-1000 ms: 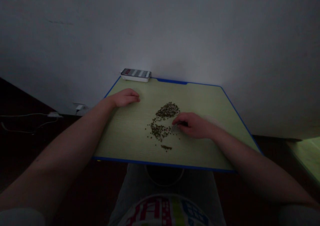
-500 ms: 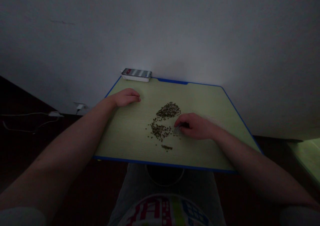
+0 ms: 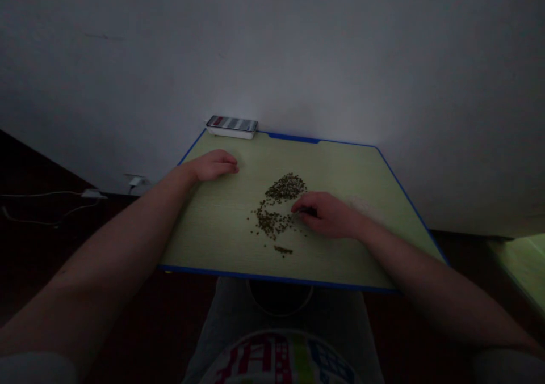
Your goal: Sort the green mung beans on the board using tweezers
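My left hand rests on the left side of the pale table, its fingers loosely stretched and holding nothing. My right hand is at the right edge of the small brown grains, thumb and fingers drawn together. Something thin seems to be at its fingertips, too dim to name. A denser heap of grains lies just beyond that hand. Nearer me is a looser scatter of grains, and closer still a small narrow row of grains.
A phone lies on a white box at the far left corner, by the wall. A faint pale patch shows right of my right hand. Below the blue front edge, a dark round container sits between my legs. Cables run at left.
My right hand has shifted slightly left, towards the looser grains. The thin, light thing under its fingers shows less now. My left hand stays in place.
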A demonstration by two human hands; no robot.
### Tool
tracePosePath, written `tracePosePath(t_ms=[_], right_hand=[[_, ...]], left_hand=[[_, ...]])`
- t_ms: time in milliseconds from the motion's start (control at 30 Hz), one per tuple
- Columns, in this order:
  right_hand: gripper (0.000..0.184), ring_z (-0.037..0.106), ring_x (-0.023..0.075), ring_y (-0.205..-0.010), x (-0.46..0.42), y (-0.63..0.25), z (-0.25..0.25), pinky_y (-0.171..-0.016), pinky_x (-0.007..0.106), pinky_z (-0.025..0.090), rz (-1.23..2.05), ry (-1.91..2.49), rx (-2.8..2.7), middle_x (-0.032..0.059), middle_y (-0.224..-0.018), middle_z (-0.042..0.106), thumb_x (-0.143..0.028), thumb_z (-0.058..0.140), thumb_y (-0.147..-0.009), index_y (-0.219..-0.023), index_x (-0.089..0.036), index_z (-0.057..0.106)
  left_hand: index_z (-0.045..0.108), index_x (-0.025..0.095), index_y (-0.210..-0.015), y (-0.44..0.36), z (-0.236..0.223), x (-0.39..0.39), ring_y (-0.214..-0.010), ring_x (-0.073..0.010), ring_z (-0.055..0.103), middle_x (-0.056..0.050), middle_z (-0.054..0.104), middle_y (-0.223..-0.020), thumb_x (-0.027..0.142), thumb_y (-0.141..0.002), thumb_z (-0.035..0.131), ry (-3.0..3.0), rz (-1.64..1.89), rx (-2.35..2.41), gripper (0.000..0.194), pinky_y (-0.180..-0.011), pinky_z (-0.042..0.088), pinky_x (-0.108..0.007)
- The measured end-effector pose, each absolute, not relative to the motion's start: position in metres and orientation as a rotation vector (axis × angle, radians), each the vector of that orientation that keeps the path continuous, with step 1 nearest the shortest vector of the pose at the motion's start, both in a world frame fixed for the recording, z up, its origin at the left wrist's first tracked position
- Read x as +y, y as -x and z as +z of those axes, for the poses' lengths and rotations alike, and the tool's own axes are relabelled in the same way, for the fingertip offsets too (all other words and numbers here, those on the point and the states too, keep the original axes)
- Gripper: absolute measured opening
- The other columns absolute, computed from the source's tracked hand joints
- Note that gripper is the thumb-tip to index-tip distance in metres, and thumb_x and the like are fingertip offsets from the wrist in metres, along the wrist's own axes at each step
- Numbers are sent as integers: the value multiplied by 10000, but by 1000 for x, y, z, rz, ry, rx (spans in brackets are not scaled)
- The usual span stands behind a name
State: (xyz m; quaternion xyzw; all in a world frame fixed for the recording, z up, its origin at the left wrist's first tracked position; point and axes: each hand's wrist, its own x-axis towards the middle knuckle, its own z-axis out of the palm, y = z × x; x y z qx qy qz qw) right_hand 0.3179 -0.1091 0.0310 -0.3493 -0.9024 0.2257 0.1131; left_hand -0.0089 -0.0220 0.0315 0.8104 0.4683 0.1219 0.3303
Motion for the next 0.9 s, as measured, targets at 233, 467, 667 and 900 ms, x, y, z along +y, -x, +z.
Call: tracePosePath(t_ms=[233,467,667,900], right_hand=[[268,610,172,-806,-108,-313,29,-759,301,464,640,967,-2660,75,-899,683,-75,511,-779,-962,-152,691],[282,610,162,-797,-108,-319,33,-747,283,462,687,934,-2699,47,-864,684,-49,512,-752,-933,-170,690],[276,614,163,-789,-110,-317,32,-736,278,462,677,972,-2693,54,-876,688,-70,524,-758,-952,-166,696],[255,597,153,-747,-112,-314,30,-704,270,452,656,1053,-2637,44,-861,682,-85,534,-770,-945,-181,692]], left_hand=[[375,184,-501,9,30,-22,-484,-88,310,42,298,-482,382,-743,485,-2128,347,1228,332,-493,225,-250],[360,185,-489,10,29,-21,-479,-86,300,42,288,-474,371,-738,489,-2152,342,1188,337,-491,216,-255],[362,186,-497,10,29,-21,-475,-87,300,40,289,-479,388,-739,485,-2134,327,1214,339,-496,217,-255],[366,184,-500,10,29,-22,-479,-88,308,41,296,-478,379,-749,483,-2146,323,1229,337,-492,222,-251]])
